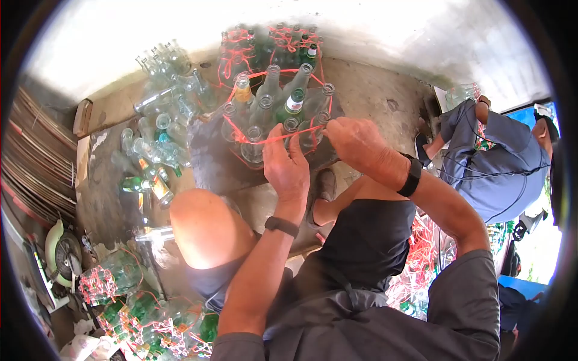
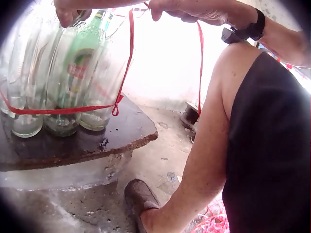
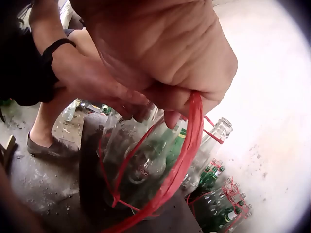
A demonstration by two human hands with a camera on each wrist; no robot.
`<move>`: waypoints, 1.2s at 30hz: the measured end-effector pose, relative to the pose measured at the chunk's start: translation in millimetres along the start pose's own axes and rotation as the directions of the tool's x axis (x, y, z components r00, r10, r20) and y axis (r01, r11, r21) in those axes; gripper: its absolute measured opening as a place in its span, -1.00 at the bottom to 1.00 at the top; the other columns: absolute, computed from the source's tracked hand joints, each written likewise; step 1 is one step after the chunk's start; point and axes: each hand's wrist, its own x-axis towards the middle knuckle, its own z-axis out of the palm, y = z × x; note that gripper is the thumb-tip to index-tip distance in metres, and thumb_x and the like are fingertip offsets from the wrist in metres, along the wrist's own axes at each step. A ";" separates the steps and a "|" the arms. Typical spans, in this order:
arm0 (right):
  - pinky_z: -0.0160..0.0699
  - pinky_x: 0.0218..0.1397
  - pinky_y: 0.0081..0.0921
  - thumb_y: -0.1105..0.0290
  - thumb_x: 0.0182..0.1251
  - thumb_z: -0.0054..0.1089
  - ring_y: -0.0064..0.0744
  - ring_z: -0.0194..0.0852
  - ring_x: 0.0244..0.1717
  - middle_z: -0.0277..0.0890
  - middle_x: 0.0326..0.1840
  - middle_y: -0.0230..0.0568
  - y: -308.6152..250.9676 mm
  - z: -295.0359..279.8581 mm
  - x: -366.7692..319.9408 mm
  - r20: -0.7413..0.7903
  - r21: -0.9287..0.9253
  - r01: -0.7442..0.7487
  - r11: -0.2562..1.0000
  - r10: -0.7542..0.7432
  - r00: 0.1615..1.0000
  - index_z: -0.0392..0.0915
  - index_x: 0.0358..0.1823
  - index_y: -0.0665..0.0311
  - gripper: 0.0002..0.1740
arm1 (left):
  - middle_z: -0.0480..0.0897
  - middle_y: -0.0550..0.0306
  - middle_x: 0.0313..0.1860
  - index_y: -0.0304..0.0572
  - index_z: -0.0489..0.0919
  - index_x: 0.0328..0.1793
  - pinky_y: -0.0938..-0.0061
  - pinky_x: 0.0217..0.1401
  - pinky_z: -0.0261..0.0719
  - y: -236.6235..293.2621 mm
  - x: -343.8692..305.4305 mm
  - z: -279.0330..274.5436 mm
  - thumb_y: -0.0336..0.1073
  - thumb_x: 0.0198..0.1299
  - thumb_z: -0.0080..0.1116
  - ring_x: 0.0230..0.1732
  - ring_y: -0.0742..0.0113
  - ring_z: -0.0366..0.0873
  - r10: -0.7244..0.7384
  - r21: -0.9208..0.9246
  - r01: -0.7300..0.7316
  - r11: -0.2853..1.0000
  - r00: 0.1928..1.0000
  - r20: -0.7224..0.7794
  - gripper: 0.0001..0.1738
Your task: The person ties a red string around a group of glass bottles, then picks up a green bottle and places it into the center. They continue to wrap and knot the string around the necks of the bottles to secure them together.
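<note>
A cluster of upright glass bottles [image 1: 265, 102], mostly clear with a green one [image 1: 294, 104] among them, stands on a dark slab [image 1: 211, 150]. Red plastic twine [image 1: 256, 142] loops around their necks, and another band [image 2: 63, 110] circles them low down. My right hand [image 1: 361, 144] grips a length of the twine [image 3: 182, 165], pulled taut at the cluster's right side. With thumb and index finger on either side, my left hand [image 1: 288, 171] holds a clear bottle's neck [image 1: 291, 124] at the front. Its other fingers are partly hidden.
Loose bottles [image 1: 159, 144] lie on the left. Tied bundles [image 1: 295, 42] stand against the back wall, and more bottles with red twine [image 1: 144, 319] fill the lower left. A person in grey trousers [image 1: 500, 162] sits at right. My knee [image 1: 211, 228] is beside the slab.
</note>
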 end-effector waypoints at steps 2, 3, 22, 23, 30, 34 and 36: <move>0.62 -0.35 -0.08 0.31 0.40 0.31 -0.01 0.69 -0.32 0.55 -0.35 -0.13 -11.6 -9.1 1.3 0.020 -0.004 -0.048 0.999 0.048 0.999 0.49 -0.32 0.23 -0.79 | 0.74 -0.22 0.21 -0.33 0.63 0.37 0.09 0.24 0.68 -0.4 -0.3 -0.8 -0.21 0.52 0.28 0.22 -0.20 0.70 -0.008 -0.005 0.008 1.000 1.000 0.010 -0.57; 0.67 -0.27 -0.08 0.38 0.35 0.26 0.01 0.72 -0.25 0.60 -0.30 -0.09 -14.7 -12.9 3.3 0.093 -0.022 -0.080 0.997 0.082 0.992 0.52 -0.27 0.24 -0.88 | 0.74 -0.22 0.21 -0.34 0.63 0.37 0.10 0.24 0.68 -0.4 0.7 -1.1 -0.21 0.51 0.28 0.22 -0.20 0.70 -0.012 -0.010 0.012 1.000 1.000 0.019 -0.56; 0.69 -0.29 -0.12 0.41 0.22 0.28 -0.05 0.74 -0.22 0.62 -0.29 -0.18 -29.0 -35.6 20.4 0.195 -0.057 0.179 0.982 -0.165 0.967 0.57 -0.24 0.24 -0.88 | 0.54 -0.19 0.42 -0.33 0.38 0.57 0.18 0.41 0.55 45.5 -36.3 -0.3 -0.54 0.42 0.18 0.37 -0.13 0.58 -0.042 -0.335 0.110 0.936 0.978 0.204 -0.40; 0.69 -0.29 -0.12 0.41 0.22 0.28 -0.05 0.74 -0.22 0.62 -0.29 -0.18 -26.7 -37.7 23.6 0.197 -0.058 0.181 0.982 -0.166 0.966 0.57 -0.24 0.24 -0.88 | 0.54 -0.19 0.42 -0.33 0.38 0.57 0.18 0.41 0.55 45.4 -33.4 6.2 -0.54 0.42 0.18 0.37 -0.13 0.58 -0.044 -0.336 0.112 0.935 0.978 0.203 -0.40; 0.68 -0.35 -0.14 0.37 0.25 0.27 -0.06 0.75 -0.31 0.66 -0.39 -0.19 -3.6 -43.5 63.3 0.388 -0.043 0.364 0.930 -0.320 0.864 0.61 -0.33 0.24 -0.90 | 0.58 -0.20 0.36 -0.34 0.46 0.47 0.23 0.42 0.52 32.1 -18.6 39.8 -0.46 0.52 0.15 0.38 -0.12 0.56 0.064 -0.463 0.001 0.886 0.990 0.125 -0.56; 0.68 -0.31 -0.08 0.36 0.25 0.24 0.02 0.73 -0.31 0.69 -0.38 -0.15 1.3 -47.5 86.5 0.531 -0.049 0.394 0.918 -0.310 0.788 0.64 -0.36 0.20 -0.91 | 0.60 -0.17 0.28 -0.36 0.47 0.44 0.26 0.41 0.50 34.2 -14.4 40.5 -0.37 0.60 0.11 0.34 -0.05 0.57 0.009 -0.533 0.063 0.843 0.991 0.132 -0.62; 0.66 -0.30 -0.05 0.36 0.24 0.23 0.07 0.71 -0.31 0.66 -0.41 -0.12 4.7 -43.9 94.3 0.545 -0.005 0.372 0.928 -0.309 0.780 0.63 -0.40 0.21 -0.89 | 0.62 -0.13 0.22 -0.35 0.48 0.40 0.28 0.34 0.55 32.8 -14.4 42.0 -0.37 0.62 0.10 0.27 0.03 0.62 -0.014 -0.538 0.088 0.838 0.990 0.140 -0.66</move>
